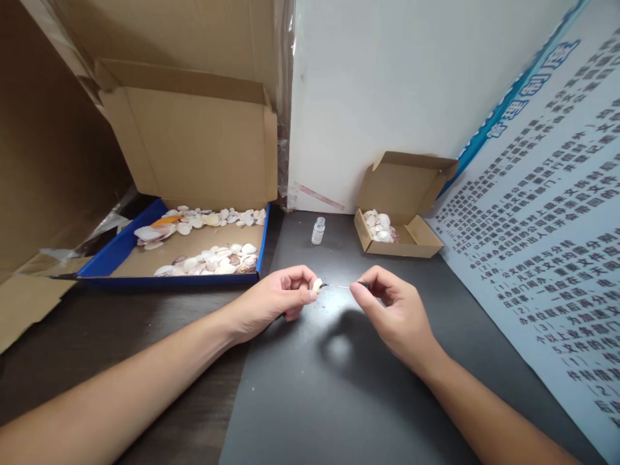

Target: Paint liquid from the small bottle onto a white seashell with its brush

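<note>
The left hand (281, 296) pinches a small pale seashell (316, 285), which faces the right hand (393, 311), itself pinching a thin applicator brush (340, 286), dark tip at the seashell

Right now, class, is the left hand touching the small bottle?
Apart: the head view shows a strip of dark grey surface between the left hand and the small bottle, which stands farther back.

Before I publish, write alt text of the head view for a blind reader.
A person's left hand holds a small pale shell, and the right hand holds a thin, dark-tipped tool whose tip is at or close to it. Beyond them stand a small bottle, a blue box and a smaller cardboard box, both open, with shells inside.
</note>
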A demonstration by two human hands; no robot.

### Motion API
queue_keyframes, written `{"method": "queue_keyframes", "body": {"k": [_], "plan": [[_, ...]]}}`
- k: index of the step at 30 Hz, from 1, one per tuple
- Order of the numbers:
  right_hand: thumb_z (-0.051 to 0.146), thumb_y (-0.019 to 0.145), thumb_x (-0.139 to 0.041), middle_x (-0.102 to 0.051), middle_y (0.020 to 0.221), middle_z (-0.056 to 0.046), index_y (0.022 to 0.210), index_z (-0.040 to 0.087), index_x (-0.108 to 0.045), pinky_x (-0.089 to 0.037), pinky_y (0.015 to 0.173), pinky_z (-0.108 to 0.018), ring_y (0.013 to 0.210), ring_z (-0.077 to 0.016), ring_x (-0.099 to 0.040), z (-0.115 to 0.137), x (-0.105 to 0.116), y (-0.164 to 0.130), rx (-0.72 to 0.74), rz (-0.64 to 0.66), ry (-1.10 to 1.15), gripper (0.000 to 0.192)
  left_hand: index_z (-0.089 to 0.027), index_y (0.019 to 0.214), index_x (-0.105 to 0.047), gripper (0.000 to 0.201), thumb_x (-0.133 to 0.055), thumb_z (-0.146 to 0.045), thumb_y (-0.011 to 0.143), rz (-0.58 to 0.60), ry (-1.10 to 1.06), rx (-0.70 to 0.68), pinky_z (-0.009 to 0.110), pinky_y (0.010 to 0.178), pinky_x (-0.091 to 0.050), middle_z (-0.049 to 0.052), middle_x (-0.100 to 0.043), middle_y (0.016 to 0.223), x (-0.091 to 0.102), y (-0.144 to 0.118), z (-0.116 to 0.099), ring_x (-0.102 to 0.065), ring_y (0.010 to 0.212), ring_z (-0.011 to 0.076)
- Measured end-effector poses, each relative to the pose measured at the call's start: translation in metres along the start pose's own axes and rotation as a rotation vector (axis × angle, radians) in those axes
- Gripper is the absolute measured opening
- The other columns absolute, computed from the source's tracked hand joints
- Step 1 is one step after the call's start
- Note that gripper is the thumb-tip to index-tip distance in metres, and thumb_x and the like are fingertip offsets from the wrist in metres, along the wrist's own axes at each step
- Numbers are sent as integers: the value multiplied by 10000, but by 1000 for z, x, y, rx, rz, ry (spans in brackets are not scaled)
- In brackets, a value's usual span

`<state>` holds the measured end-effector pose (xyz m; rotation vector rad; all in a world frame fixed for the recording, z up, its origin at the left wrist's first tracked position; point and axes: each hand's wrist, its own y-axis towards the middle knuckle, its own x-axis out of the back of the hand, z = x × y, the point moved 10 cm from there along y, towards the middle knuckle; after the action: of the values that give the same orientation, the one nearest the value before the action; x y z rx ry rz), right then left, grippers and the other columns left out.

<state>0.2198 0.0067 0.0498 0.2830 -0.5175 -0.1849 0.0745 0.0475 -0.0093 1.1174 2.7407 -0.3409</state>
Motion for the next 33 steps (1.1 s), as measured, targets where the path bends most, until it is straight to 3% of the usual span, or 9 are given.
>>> {"method": "queue_keyframes", "body": {"k": [3,9,13,16,33], "plan": [[361,844,-638,-478,595,42,660,208,-516,-355,549,-258,555,-118,-444,-2,6,1,-20,-54,-36,268,-181,858,-594,180,-727,-298,824,-4,-6,2,227,512,-260,-62,-456,717,0,0,1,-346,533,44],[358,850,-620,-473,590,45,674,206,-530,-359,548,-257,552,-117,-439,0,-1,1,3,11,12,249,-182,844,-597,194,-754,-281,788,-17,-70,26,228,519,-275,-56,-471,732,1,0,2,-356,537,47],[365,851,-626,-470,586,43,664,207,-526,-354,541,-257,549,-117,-436,-2,6,2,-19,-50,-21,265,-185,856,-603,182,-755,-254,782,-6,-186,60,221,521,-272,-67,-438,683,-1,-1,4,-335,533,52],[357,855,-615,-474,586,43,670,208,-533,-352,533,-258,544,-117,-430,1,3,2,7,-17,25,251,-184,848,-600,182,-759,-240,779,4,-223,73,216,520,-265,-68,-439,676,-2,-3,3,-333,538,53],[367,855,-619,-462,588,43,675,205,-534,-343,530,-258,546,-116,-420,-1,2,1,-23,-13,17,256,-177,789,-560,227,-776,-238,754,-14,-205,70,221,521,-259,-63,-473,692,-4,-3,2,-365,534,46]]}}
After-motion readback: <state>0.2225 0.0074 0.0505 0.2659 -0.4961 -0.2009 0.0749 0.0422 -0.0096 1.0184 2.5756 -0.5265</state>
